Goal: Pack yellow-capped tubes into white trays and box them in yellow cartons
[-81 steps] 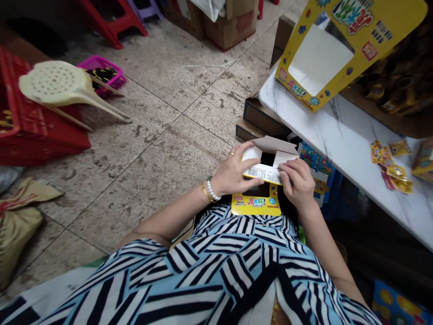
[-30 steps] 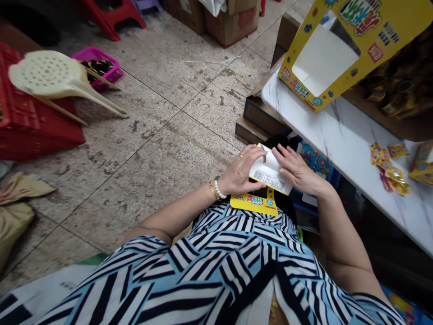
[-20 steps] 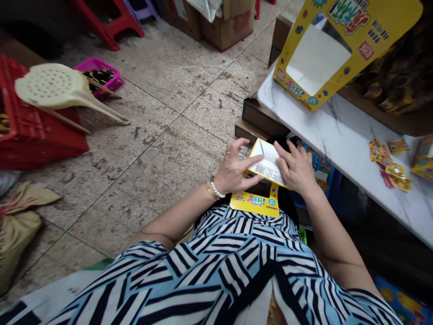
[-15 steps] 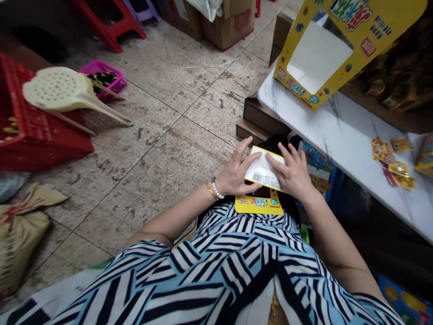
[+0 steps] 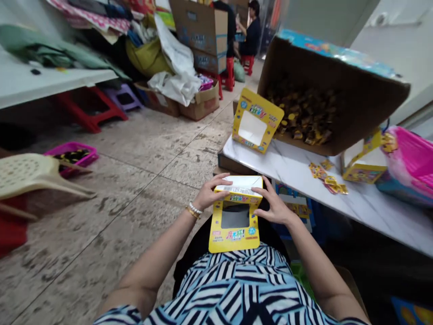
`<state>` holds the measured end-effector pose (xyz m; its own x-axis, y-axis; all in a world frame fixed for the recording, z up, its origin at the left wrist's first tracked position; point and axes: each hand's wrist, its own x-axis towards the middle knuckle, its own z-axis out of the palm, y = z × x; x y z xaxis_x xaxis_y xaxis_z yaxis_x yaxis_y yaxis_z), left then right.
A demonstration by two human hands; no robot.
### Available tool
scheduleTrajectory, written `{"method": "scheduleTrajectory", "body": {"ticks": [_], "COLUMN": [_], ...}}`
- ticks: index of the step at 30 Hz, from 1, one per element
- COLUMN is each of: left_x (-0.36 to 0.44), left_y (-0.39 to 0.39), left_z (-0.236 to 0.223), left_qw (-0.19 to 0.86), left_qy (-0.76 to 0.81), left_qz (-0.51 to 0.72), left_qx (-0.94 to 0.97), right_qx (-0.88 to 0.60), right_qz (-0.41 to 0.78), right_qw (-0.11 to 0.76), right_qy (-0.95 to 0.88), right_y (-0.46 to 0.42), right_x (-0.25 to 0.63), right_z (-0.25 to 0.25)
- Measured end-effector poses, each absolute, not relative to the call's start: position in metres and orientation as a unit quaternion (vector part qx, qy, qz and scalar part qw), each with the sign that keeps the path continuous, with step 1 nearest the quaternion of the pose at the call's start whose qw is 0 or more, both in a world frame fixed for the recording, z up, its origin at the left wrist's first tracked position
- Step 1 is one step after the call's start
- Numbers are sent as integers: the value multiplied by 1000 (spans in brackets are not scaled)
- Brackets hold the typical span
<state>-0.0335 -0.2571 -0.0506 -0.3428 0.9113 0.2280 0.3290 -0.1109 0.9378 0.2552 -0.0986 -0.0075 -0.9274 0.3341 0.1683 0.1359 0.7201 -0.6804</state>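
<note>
1. Tiled stockroom floor stretches back to a person in dark clothes (image 5: 253, 31) seated far off, and a white marble-patterned table (image 5: 372, 223) runs along the right side.
2. Just off that table's near edge, a yellow cardboard window box (image 5: 235, 239) stands over the lap, above a blue, black and white striped blouse (image 5: 233, 280). Its printed front faces up, and a white barcode flap (image 5: 238, 184) lies folded across its far end.
3. Left hand (image 5: 211, 194) and right hand (image 5: 274, 208) are apart, one at each side of the box's far end. The left curls over the flap, and the right presses at the corner, both gripping the card.
4. Box looks fully formed, with its window open and its flap folded down. Whether anything sits inside cannot be told, as the window shows only dark.
5. On the table stand a flat yellow window card (image 5: 255, 121) and a second yellow box (image 5: 363, 166), with small scattered yellow packets (image 5: 326, 177) between them. Behind them, a tipped brown carton (image 5: 324, 58) holds a heap of small gold packets.
6. Compared with the earlier frame, the head has lifted, so the far room now shows. The box has turned from a flap-up tilt to lying with its window facing up, and the hands have moved from the flap's middle to its ends.
</note>
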Motion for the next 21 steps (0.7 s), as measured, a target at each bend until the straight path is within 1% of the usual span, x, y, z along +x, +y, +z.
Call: {"method": "scheduleTrajectory", "body": {"ticks": [2, 5, 9, 12, 14, 17, 21], "left_x": [-42, -51, -59, -60, -57, -49, -30], "left_y": [-249, -240, -221, -204, -199, -201, -211], "left_z": [-39, -23, -5, 4, 8, 6, -15], "left_qw": [319, 410, 534, 593, 614, 628, 629], "left_qy": [610, 614, 621, 606, 585, 544, 540], "left_qz": [542, 518, 435, 392, 396, 439, 450], "left_qx": [482, 433, 375, 357, 352, 341, 332], "right_qx": [-148, -181, -224, -259, -290, -335, -392], "right_qz": [415, 446, 504, 550, 570, 573, 520], "right_qw": [168, 215, 258, 280, 298, 334, 408], "right_qy": [-882, -850, -794, -743, -709, -669, -640], "right_y": [-98, -102, -103, -104, -108, -118, -117], "right_x": [246, 233, 225, 237, 260, 323, 440], "right_z": [-12, -16, -16, -11, -6, 9, 39]}}
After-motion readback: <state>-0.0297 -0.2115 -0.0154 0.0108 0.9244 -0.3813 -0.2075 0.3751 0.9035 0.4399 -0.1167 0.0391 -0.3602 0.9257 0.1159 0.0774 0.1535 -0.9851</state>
